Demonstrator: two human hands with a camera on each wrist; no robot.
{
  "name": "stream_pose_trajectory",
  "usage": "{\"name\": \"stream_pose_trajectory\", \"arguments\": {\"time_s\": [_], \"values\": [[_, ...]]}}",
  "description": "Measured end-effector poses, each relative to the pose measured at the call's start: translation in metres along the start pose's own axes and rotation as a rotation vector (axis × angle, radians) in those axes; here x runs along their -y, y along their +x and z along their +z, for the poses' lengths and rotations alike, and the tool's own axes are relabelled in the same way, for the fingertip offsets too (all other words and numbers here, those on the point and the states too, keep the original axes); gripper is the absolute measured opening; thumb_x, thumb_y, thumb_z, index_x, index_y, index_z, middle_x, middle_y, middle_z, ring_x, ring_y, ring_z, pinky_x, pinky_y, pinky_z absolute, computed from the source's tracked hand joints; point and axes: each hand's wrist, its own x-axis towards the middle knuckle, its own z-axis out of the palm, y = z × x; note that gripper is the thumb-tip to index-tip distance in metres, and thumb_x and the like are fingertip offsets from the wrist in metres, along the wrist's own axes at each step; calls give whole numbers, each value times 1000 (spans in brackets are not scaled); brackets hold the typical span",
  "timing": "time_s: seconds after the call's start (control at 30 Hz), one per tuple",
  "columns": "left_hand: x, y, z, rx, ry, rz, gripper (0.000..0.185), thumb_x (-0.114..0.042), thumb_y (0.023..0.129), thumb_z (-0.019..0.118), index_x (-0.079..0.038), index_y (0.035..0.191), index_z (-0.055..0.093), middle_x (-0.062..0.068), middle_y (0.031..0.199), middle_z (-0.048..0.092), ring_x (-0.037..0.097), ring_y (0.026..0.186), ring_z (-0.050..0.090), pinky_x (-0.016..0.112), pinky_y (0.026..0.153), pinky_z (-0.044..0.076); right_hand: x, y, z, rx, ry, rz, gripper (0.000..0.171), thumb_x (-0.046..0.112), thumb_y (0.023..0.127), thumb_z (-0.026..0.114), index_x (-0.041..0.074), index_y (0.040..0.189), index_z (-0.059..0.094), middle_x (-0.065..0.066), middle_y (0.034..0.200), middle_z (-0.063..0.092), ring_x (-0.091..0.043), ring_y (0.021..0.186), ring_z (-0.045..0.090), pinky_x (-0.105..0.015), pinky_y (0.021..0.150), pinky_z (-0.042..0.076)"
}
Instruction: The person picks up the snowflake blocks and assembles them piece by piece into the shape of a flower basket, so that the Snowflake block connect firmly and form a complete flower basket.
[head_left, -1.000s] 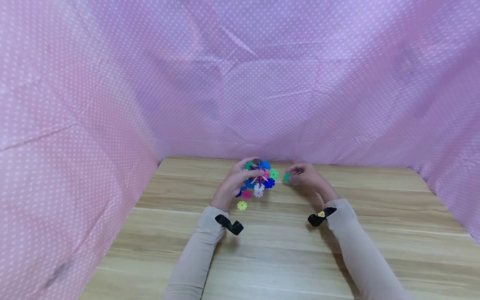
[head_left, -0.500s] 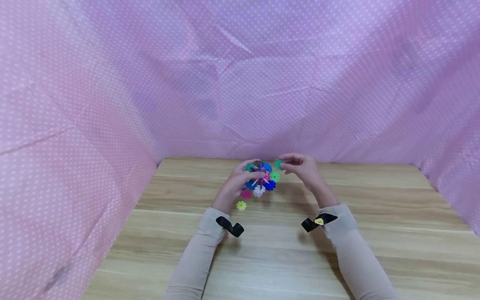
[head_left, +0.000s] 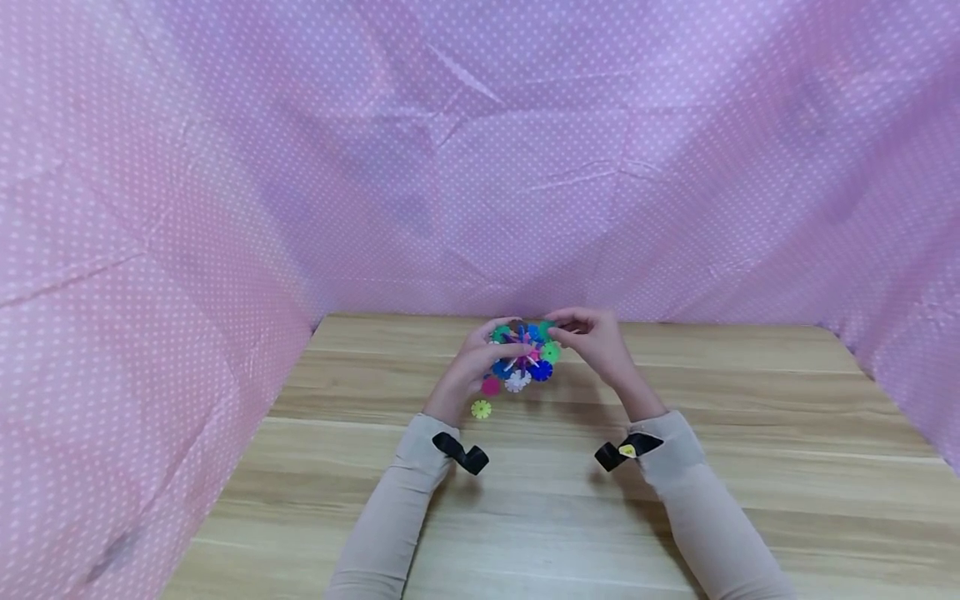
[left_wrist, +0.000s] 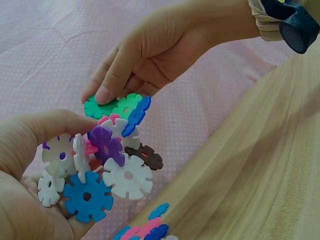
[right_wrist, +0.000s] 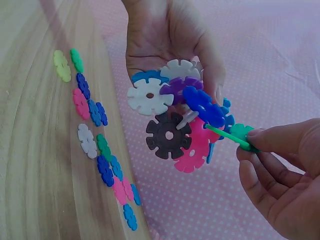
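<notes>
L hand curled round cluster of snowflake discs, held above wooden table at far edge, centre. R hand pinches green disc btwn thumb + fingers, disc touching cluster's top right. Loose discs lie in row on table below cluster; yellow-green one nearest. Pink dotted cloth behind + both sides.

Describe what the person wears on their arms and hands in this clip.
Both hands are bare: no gloves or rings show on the left hand or the right hand. Long beige fabric sleeves cover both forearms to the wrists. Each wrist carries a black strap; the right strap bears a small yellow mark. The left wrist view shows a dark rounded unit.
</notes>
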Motion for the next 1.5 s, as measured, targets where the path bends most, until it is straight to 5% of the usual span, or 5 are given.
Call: {"name": "stream_pose_trajectory", "arguments": {"time_s": [0.2, 0.4, 0.87, 1.1, 1.5], "values": [[0, 0, 0, 6, 4, -10, 59, -16, 82, 85, -23, 136, 62, 9, 134, 63, 27, 118, 61, 38, 91, 57, 10, -1, 4, 6, -45, -27, 19, -2, 92, 71, -9, 110, 74, -28, 107, 74, -14, 82, 69, -15, 70, 57], [-1, 1, 1, 4, 22, -3, 58, -13, 81, 86, -23, 134, 65, 8, 133, 64, 27, 117, 62, 43, 95, 56, 37, -8, 7, 10, -67, -42, 18, -7, 91, 70, -14, 107, 72, -31, 107, 73, -37, 84, 70, -16, 70, 57], [-5, 5, -4, 23, -13, -25, 59, -9, 78, 88, -23, 130, 66, 9, 131, 65, 28, 115, 65, 41, 92, 59, 41, -6, 12, -16, -63, -18, 15, -8, 89, 71, -14, 103, 73, -32, 109, 72, -46, 82, 70, -19, 66, 59], [-7, 8, -7, 6, -10, -22, 56, -11, 78, 88, -22, 129, 67, 9, 131, 65, 27, 115, 63, 39, 92, 58, 43, -5, 18, -55, -49, 1, 15, -7, 88, 74, -14, 101, 74, -30, 108, 73, -19, 79, 71, -13, 66, 56], [-11, 10, -12, 50, -56, -19, 55, -19, 87, 80, -22, 138, 60, 11, 132, 65, 28, 119, 63, 52, 106, 48, 7, 5, 16, -138, 12, 73, 20, 2, 92, 73, -10, 108, 74, -29, 99, 72, -8, 71, 62, -17, 63, 56]]}}
